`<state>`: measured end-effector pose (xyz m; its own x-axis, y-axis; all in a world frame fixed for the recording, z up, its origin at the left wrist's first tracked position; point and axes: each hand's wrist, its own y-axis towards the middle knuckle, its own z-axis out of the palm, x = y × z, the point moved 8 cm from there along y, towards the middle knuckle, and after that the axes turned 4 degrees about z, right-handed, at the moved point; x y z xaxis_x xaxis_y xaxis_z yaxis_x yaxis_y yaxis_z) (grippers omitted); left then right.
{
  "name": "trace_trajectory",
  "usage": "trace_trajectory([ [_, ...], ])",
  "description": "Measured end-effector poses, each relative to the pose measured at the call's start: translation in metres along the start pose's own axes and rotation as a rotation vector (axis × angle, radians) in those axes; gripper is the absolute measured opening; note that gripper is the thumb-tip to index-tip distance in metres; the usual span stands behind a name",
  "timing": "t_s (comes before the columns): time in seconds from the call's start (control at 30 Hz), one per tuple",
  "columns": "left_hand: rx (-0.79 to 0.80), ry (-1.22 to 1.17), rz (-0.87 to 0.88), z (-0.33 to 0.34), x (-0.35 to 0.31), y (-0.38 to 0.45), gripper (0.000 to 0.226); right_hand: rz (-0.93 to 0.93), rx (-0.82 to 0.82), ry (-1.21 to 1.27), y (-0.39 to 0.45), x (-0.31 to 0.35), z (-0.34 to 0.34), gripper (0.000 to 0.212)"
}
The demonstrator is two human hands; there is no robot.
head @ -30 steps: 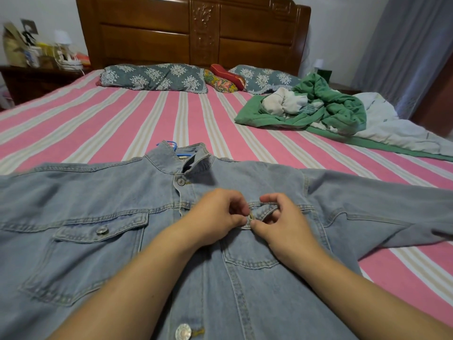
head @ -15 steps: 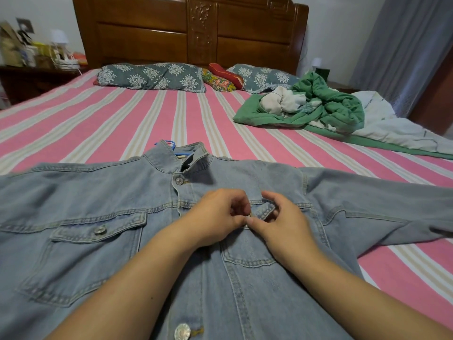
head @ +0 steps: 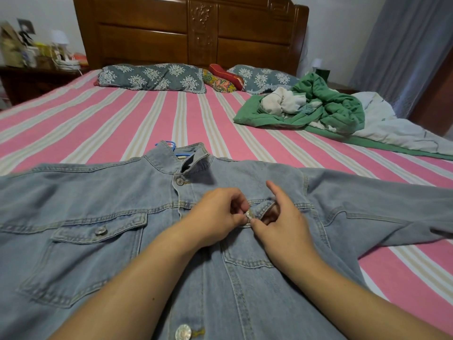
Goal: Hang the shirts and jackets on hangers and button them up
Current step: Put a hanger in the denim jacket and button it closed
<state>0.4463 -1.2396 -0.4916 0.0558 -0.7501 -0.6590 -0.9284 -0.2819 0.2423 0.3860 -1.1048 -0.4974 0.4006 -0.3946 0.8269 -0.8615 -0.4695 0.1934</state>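
a light blue denim jacket point(head: 103, 261) lies front-up and spread flat across the near part of a bed with a pink striped sheet point(head: 122, 119), sleeves out to either side, collar toward the headboard. a blue hanger point(head: 169, 144) sits inside it, its hook showing just past the collar. the collar button point(head: 180, 181) is fastened, and a lower placket button point(head: 182, 332) at the bottom edge of view also sits through its hole. the left hand point(head: 215, 220) and right hand point(head: 282, 227) are together at the jacket's right chest pocket, fingertips almost touching. the left hand's thumb and curled fingers pinch the metal pocket button point(head: 249, 214). the right hand pinches the edge of the pocket flap point(head: 263, 207) between thumb and fingers tucked beneath it, with the index finger raised straight and clear of the cloth. the flap is lifted off the pocket; whether the button has passed through the hole cannot be told. the opposite chest pocket is closed, its button point(head: 101, 231) in place. farther up the bed lie two grey floral pillows point(head: 152, 77), a small red patterned cushion point(head: 221, 78) between them, and at the right a heap of green and white clothes point(head: 316, 106). a carved wooden headboard point(head: 191, 33) stands behind, a cluttered nightstand point(head: 36, 77) at left, a grey curtain point(head: 407, 47) at right.
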Motion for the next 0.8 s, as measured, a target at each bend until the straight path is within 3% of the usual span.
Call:
trace_trajectory([
  [0.13,0.008,0.082,0.044,0.001,-0.003,-0.001,0.016,-0.039,0.022,-0.060,-0.002,0.004,0.003,0.084],
  [0.37,-0.006,0.311,0.267,0.001,-0.020,-0.004,0.019,-0.118,0.010,-0.079,-0.001,0.004,0.003,0.067],
  [0.6,-0.120,0.205,0.222,-0.004,-0.015,-0.007,0.010,0.024,-0.053,0.010,0.013,-0.013,-0.002,0.014],
  [0.7,-0.148,0.188,0.226,-0.006,-0.014,-0.007,0.013,0.075,-0.074,0.037,0.019,-0.022,-0.004,0.016],
  [0.8,-0.056,0.199,0.207,0.003,-0.013,-0.006,0.014,0.104,-0.023,0.117,0.020,-0.025,-0.001,0.018],
])
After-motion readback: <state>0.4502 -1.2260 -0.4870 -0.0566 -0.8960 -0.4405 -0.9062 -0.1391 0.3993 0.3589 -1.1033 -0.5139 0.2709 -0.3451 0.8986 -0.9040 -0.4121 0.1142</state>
